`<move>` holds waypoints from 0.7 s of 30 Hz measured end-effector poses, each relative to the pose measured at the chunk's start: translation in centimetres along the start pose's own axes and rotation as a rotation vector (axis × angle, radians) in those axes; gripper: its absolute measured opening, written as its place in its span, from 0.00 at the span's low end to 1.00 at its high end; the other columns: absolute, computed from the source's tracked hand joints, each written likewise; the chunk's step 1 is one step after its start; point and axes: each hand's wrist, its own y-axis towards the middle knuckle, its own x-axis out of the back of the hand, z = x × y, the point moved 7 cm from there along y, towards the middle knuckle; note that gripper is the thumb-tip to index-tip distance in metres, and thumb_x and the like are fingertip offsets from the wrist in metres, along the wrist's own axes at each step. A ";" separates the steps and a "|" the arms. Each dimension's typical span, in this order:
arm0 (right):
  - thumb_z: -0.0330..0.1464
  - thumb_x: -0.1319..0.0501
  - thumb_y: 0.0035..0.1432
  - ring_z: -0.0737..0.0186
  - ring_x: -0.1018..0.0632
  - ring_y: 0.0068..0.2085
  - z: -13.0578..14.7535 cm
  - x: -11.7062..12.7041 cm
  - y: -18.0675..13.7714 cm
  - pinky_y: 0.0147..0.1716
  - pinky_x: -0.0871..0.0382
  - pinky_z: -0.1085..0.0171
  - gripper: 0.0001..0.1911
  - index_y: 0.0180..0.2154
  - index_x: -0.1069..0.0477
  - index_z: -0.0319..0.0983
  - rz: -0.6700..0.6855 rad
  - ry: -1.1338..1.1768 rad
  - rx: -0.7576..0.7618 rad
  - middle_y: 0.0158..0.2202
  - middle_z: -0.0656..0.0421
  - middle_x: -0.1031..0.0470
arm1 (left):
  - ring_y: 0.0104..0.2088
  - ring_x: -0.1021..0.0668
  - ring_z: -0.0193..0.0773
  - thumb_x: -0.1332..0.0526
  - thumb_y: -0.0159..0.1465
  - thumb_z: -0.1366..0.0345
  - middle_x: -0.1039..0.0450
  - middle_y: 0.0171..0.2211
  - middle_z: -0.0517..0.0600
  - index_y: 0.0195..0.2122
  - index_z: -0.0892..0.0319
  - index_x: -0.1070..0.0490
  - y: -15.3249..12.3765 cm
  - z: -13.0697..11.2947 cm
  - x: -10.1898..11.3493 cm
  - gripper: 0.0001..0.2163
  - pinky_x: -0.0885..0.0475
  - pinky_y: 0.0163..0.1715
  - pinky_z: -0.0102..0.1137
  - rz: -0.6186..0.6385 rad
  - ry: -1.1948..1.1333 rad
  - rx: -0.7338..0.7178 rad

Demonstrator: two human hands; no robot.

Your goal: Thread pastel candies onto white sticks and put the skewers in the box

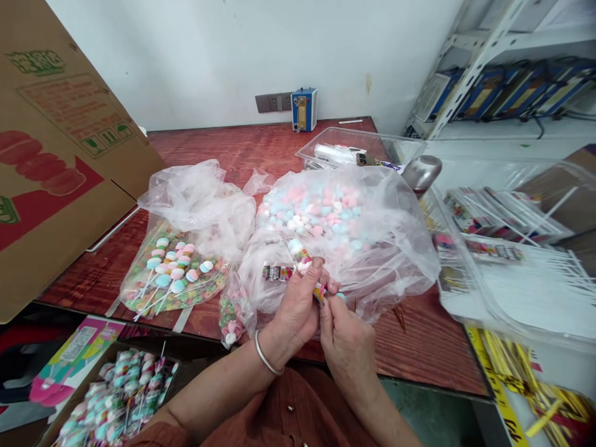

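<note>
My left hand (pixel 300 304) is closed around a marshmallow lollipop (pixel 298 249), whose pastel pieces stick up above the thumb. Below them a bit of yellow printed wrapper (pixel 320 292) shows between my hands. My right hand (pixel 347 335) is pinched at the lower end of that wrapper, its fingertips touching the left hand; the stick is hidden. Behind my hands lies a large clear bag (pixel 391 248) of pink, blue and white marshmallows (pixel 321 208). A printed label (pixel 278 273) rests on the bag beside my left hand.
Several unwrapped marshmallow sticks (pixel 172 267) lie on a left-hand candy bag (pixel 205 205). A box of wrapped lollipops (pixel 123 391) stands lower left, a large carton (pixel 60 149) above. At right are a clear tray of white sticks (pixel 531 285) and yellow twist ties (pixel 521 372).
</note>
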 end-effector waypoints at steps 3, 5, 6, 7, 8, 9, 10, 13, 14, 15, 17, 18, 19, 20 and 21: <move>0.37 0.55 0.72 0.60 0.25 0.20 -0.4 0.4 0.1 0.21 0.45 0.64 0.20 0.33 0.29 0.37 0.016 -0.016 -0.035 0.22 0.58 0.25 | 0.27 0.26 0.30 0.32 0.59 0.59 0.32 0.24 0.43 0.38 0.61 0.30 -0.2 0.7 0.2 0.13 0.28 0.36 0.29 -0.009 0.013 0.042; 0.36 0.55 0.72 0.61 0.24 0.21 -0.5 0.5 -0.3 0.21 0.44 0.65 0.19 0.36 0.29 0.38 0.049 0.021 -0.036 0.23 0.58 0.24 | 0.29 0.25 0.31 0.31 0.58 0.59 0.31 0.24 0.43 0.39 0.61 0.30 0.0 0.1 0.5 0.14 0.28 0.39 0.30 -0.025 0.008 0.016; 0.36 0.55 0.72 0.61 0.24 0.21 -0.5 0.5 -0.6 0.22 0.44 0.65 0.19 0.36 0.29 0.38 0.067 0.040 -0.029 0.22 0.59 0.24 | 0.30 0.25 0.31 0.30 0.58 0.60 0.32 0.24 0.43 0.40 0.62 0.29 0.1 -0.2 0.6 0.14 0.28 0.40 0.31 -0.028 0.009 -0.003; 0.35 0.55 0.72 0.61 0.25 0.20 -0.5 0.4 -0.8 0.21 0.44 0.65 0.20 0.34 0.29 0.38 0.079 0.052 -0.021 0.21 0.59 0.26 | 0.29 0.25 0.31 0.30 0.57 0.60 0.32 0.24 0.42 0.40 0.62 0.29 0.2 -0.4 0.7 0.15 0.28 0.40 0.31 -0.028 0.015 -0.016; 0.35 0.56 0.72 0.61 0.25 0.20 -0.5 0.3 -0.9 0.21 0.44 0.65 0.20 0.33 0.29 0.38 0.080 0.057 -0.019 0.20 0.60 0.27 | 0.29 0.25 0.31 0.30 0.57 0.59 0.32 0.23 0.42 0.40 0.62 0.29 0.1 -0.3 0.6 0.15 0.28 0.40 0.31 -0.023 0.030 -0.016; 0.35 0.56 0.72 0.61 0.25 0.20 -0.6 0.2 -1.0 0.21 0.44 0.64 0.20 0.33 0.29 0.38 0.071 0.058 -0.031 0.20 0.59 0.26 | 0.28 0.25 0.32 0.30 0.57 0.59 0.33 0.22 0.42 0.40 0.62 0.29 0.0 0.0 0.6 0.15 0.28 0.39 0.30 -0.013 0.050 0.000; 0.35 0.55 0.72 0.60 0.25 0.20 -0.7 0.1 -0.9 0.21 0.45 0.64 0.20 0.34 0.29 0.37 0.055 0.061 -0.055 0.22 0.57 0.24 | 0.28 0.25 0.32 0.31 0.58 0.58 0.32 0.22 0.43 0.39 0.62 0.29 -0.2 0.6 0.5 0.15 0.28 0.38 0.30 -0.003 0.071 0.028; 0.37 0.54 0.71 0.59 0.25 0.21 -1.5 -0.5 -0.5 0.21 0.45 0.64 0.19 0.35 0.29 0.37 0.043 0.155 -0.172 0.27 0.53 0.22 | 0.30 0.23 0.34 0.33 0.60 0.57 0.27 0.25 0.46 0.39 0.61 0.28 -1.0 2.3 0.4 0.13 0.29 0.38 0.31 -0.008 0.136 0.095; 0.37 0.53 0.70 0.59 0.25 0.22 -1.9 -0.8 -0.4 0.21 0.44 0.64 0.18 0.34 0.30 0.38 0.064 0.227 -0.223 0.27 0.54 0.22 | 0.31 0.23 0.35 0.34 0.61 0.56 0.24 0.28 0.48 0.40 0.61 0.27 -1.3 2.7 0.4 0.13 0.29 0.38 0.31 -0.014 0.160 0.098; 0.38 0.52 0.70 0.60 0.25 0.22 -2.2 -1.1 -0.4 0.22 0.43 0.64 0.18 0.33 0.31 0.39 0.091 0.315 -0.277 0.26 0.56 0.23 | 0.32 0.22 0.36 0.36 0.62 0.56 0.23 0.31 0.51 0.40 0.61 0.26 -1.4 2.9 0.5 0.13 0.29 0.39 0.32 -0.015 0.191 0.088; 0.39 0.51 0.69 0.61 0.26 0.25 -2.7 -1.9 -0.5 0.24 0.39 0.65 0.17 0.31 0.33 0.40 0.142 0.519 -0.380 0.25 0.59 0.26 | 0.37 0.22 0.39 0.40 0.64 0.55 0.21 0.37 0.55 0.40 0.63 0.23 -1.6 2.9 0.5 0.15 0.30 0.44 0.33 0.013 0.284 0.045; 0.40 0.51 0.69 0.61 0.26 0.27 -2.9 -2.2 -0.6 0.26 0.37 0.65 0.17 0.31 0.34 0.41 0.155 0.621 -0.429 0.26 0.59 0.26 | 0.40 0.22 0.40 0.41 0.65 0.55 0.21 0.40 0.56 0.40 0.64 0.22 -1.6 2.8 0.5 0.17 0.31 0.48 0.34 0.035 0.333 0.019; 0.41 0.51 0.69 0.61 0.26 0.29 -3.0 -2.5 -0.8 0.29 0.34 0.65 0.16 0.31 0.34 0.41 0.156 0.715 -0.476 0.28 0.59 0.26 | 0.44 0.22 0.42 0.42 0.65 0.55 0.21 0.42 0.57 0.41 0.64 0.21 -1.6 2.7 0.6 0.17 0.33 0.52 0.36 0.058 0.374 -0.003; 0.42 0.50 0.69 0.60 0.26 0.31 -3.2 -2.6 -0.9 0.31 0.32 0.64 0.16 0.33 0.34 0.41 0.144 0.795 -0.520 0.30 0.59 0.26 | 0.49 0.24 0.44 0.43 0.66 0.56 0.21 0.45 0.57 0.43 0.63 0.20 -1.6 2.7 0.6 0.17 0.35 0.55 0.37 0.081 0.401 -0.017; 0.42 0.50 0.69 0.60 0.25 0.34 -3.3 -2.7 -1.0 0.34 0.31 0.63 0.15 0.35 0.33 0.41 0.120 0.855 -0.560 0.33 0.58 0.25 | 0.53 0.25 0.46 0.42 0.66 0.56 0.22 0.48 0.57 0.46 0.62 0.21 -1.6 2.6 0.7 0.17 0.38 0.58 0.39 0.102 0.417 -0.019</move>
